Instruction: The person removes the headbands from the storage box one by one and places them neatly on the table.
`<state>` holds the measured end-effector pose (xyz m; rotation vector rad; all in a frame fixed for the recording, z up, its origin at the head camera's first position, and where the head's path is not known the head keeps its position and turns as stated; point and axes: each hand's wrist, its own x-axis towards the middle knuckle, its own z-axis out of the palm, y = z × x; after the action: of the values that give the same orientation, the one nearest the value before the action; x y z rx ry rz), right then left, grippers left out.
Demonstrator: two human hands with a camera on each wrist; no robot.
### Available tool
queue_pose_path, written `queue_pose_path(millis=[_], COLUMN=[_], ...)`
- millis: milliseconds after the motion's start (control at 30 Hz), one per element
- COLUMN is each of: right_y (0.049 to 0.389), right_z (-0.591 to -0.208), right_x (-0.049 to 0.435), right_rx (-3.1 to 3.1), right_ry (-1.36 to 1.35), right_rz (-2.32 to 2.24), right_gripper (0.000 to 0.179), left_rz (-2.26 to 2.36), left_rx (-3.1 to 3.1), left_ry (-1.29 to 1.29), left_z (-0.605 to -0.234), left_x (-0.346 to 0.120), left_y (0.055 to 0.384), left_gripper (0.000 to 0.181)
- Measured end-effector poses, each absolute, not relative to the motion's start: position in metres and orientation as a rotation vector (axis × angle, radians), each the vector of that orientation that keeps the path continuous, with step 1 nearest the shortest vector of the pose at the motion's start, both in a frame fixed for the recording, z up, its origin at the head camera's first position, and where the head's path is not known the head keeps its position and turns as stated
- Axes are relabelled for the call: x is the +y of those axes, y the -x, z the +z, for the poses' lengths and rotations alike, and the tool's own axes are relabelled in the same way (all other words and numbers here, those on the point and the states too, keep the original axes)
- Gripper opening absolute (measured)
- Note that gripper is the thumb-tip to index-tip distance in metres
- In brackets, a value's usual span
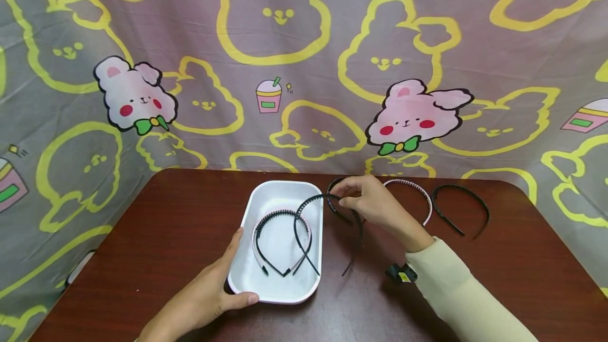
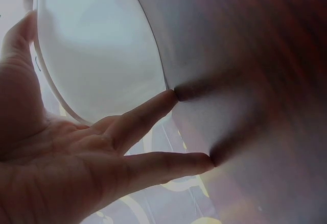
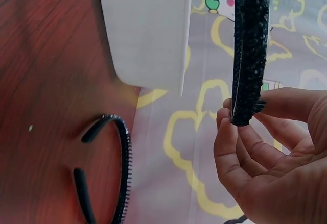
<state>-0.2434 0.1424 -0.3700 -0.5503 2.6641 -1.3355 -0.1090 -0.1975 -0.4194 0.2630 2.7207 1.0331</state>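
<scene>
My right hand (image 1: 368,202) pinches a black toothed headband (image 3: 250,50) near the top of its arc. It hangs above the right side of a white tray (image 1: 280,289), its ends pointing down. Inside the tray lie a black toothed headband (image 1: 277,214) and a pink one (image 1: 310,236), overlapping. My left hand (image 1: 209,284) rests against the tray's near left corner, thumb on the near end and fingers along the left side. Those fingers (image 2: 148,117) look straight and spread in the left wrist view. Just behind my right hand, a dark headband (image 1: 329,194) is partly covered.
Right of my right hand, a pale pink headband (image 1: 418,188) and a black headband (image 1: 482,202) lie on the brown table (image 1: 176,215). A patterned curtain (image 1: 304,83) hangs along the table's back edge.
</scene>
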Motion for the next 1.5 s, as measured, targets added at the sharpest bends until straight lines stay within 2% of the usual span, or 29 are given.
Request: queue_pose_path(millis=[767,1500], right_y=[0.237,0.233], right_z=[-0.389,-0.422], right_x=[0.185,0.190], right_rx=[2.753,2.728], right_ry=[0.500,0.495], right_rz=[-1.243,-1.236], right_gripper=[0.018,0.016], left_rz=[1.048,1.050], left_rx=[2.715,2.717], left_ry=[-0.276,-0.276], left_z=[-0.420,-0.420], left_x=[-0.198,-0.198], left_y=[0.109,0.109], left_gripper=[0.129,0.129])
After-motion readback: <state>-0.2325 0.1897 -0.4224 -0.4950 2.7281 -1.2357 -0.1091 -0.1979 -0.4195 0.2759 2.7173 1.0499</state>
